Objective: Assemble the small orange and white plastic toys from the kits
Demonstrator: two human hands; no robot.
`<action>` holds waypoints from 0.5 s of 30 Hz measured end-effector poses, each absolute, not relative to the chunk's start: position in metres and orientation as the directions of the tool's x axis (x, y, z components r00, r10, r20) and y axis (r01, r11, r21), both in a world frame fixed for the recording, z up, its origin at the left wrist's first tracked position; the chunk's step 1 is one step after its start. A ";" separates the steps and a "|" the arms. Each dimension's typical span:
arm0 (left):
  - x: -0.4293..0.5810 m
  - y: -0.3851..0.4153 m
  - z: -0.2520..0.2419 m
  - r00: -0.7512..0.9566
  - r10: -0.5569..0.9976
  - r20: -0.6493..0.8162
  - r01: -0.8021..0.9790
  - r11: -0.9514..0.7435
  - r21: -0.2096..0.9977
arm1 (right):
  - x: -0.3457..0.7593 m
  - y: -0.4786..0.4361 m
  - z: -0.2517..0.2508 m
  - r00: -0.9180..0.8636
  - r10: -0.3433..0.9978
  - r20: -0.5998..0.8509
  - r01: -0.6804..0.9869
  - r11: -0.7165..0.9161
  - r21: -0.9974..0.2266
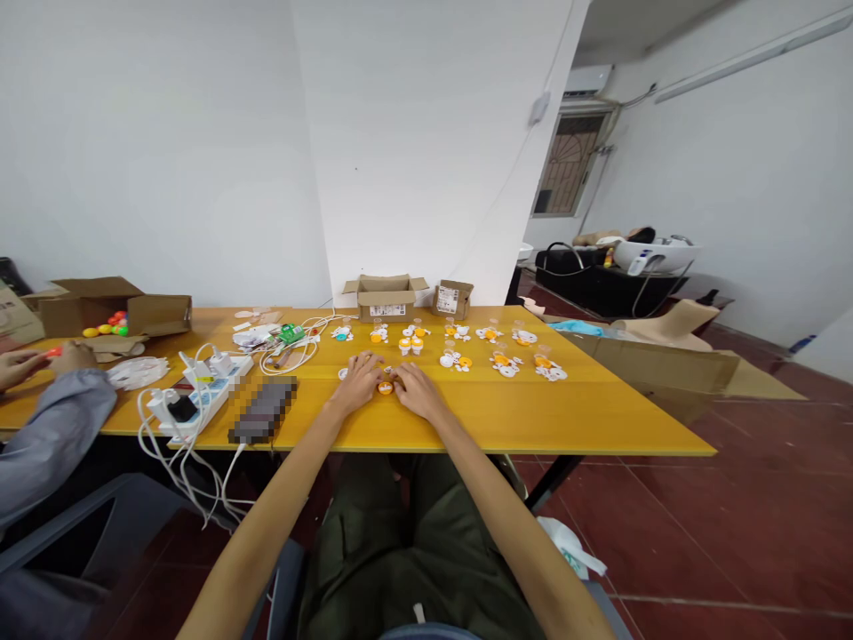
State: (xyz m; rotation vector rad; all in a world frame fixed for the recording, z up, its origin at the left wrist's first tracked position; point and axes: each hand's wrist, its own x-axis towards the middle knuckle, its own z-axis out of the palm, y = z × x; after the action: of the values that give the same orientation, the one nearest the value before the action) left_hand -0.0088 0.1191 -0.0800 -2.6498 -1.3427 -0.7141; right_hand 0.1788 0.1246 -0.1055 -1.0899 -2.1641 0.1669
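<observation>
Near the front middle of the table, a small round orange piece with a white centre (385, 388) lies between my two hands. My left hand (360, 380) is just left of it, palm down, its fingers stretched forward and apart. From the right, my right hand (414, 389) reaches in with spread, slightly bent fingers by the small white parts. Whether any fingertip touches a part is too small to tell. A white round part (343, 373) lies at the left hand's outer side. Behind the hands stand two orange-and-white figures (410, 345), side by side.
Groups of orange and white parts (505, 363) with clear cups spread behind and right. Two cardboard boxes (386, 298) (453, 300) stand at the wall. Left are a blurred phone (263, 411), a power strip (217, 391) with cables, and a co-worker's hands (70, 358) near a box of coloured balls.
</observation>
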 end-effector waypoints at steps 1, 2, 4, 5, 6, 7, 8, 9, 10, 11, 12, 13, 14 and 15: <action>-0.009 0.120 -0.081 0.506 0.740 0.443 0.780 -0.612 0.130 | 0.179 0.124 -0.105 -0.401 0.749 0.528 0.659 0.636 -0.401; -0.009 0.120 -0.081 0.505 0.739 0.445 0.779 -0.613 0.133 | 0.179 0.124 -0.105 -0.400 0.750 0.527 0.662 0.634 -0.400; -0.009 0.122 -0.083 0.505 0.736 0.451 0.773 -0.618 0.142 | 0.179 0.123 -0.104 -0.399 0.751 0.525 0.667 0.631 -0.396; -0.010 0.122 -0.084 0.506 0.733 0.455 0.769 -0.622 0.146 | 0.179 0.122 -0.103 -0.402 0.752 0.523 0.669 0.631 -0.393; -0.011 0.123 -0.085 0.507 0.730 0.459 0.765 -0.626 0.151 | 0.179 0.121 -0.102 -0.403 0.754 0.520 0.672 0.629 -0.391; -0.012 0.123 -0.085 0.507 0.726 0.465 0.760 -0.631 0.156 | 0.179 0.121 -0.101 -0.402 0.758 0.514 0.677 0.624 -0.390; -0.013 0.123 -0.086 0.505 0.723 0.473 0.755 -0.635 0.164 | 0.178 0.120 -0.100 -0.401 0.764 0.506 0.683 0.617 -0.390; -0.014 0.123 -0.086 0.500 0.720 0.481 0.750 -0.638 0.174 | 0.178 0.120 -0.099 -0.399 0.769 0.499 0.689 0.611 -0.391; -0.015 0.123 -0.085 0.492 0.718 0.492 0.746 -0.639 0.187 | 0.178 0.119 -0.099 -0.397 0.773 0.494 0.693 0.606 -0.391; -0.015 0.122 -0.085 0.482 0.718 0.502 0.742 -0.639 0.202 | 0.178 0.119 -0.098 -0.397 0.775 0.492 0.694 0.604 -0.392; -0.015 0.121 -0.084 0.472 0.718 0.511 0.737 -0.640 0.218 | 0.178 0.118 -0.098 -0.399 0.774 0.491 0.693 0.606 -0.392; -0.015 0.121 -0.083 0.466 0.719 0.516 0.732 -0.641 0.232 | 0.178 0.118 -0.097 -0.402 0.772 0.492 0.690 0.609 -0.391; -0.015 0.120 -0.082 0.464 0.719 0.517 0.725 -0.644 0.245 | 0.177 0.118 -0.097 -0.405 0.769 0.495 0.687 0.613 -0.391; -0.014 0.119 -0.081 0.466 0.720 0.514 0.719 -0.647 0.255 | 0.177 0.118 -0.097 -0.405 0.767 0.497 0.685 0.615 -0.391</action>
State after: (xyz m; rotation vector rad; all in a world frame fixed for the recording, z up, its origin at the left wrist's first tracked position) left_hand -0.0140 0.1189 -0.0815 -2.6916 -1.3214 -0.9464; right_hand 0.1771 0.1178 -0.0970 -1.1359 -2.1862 0.1641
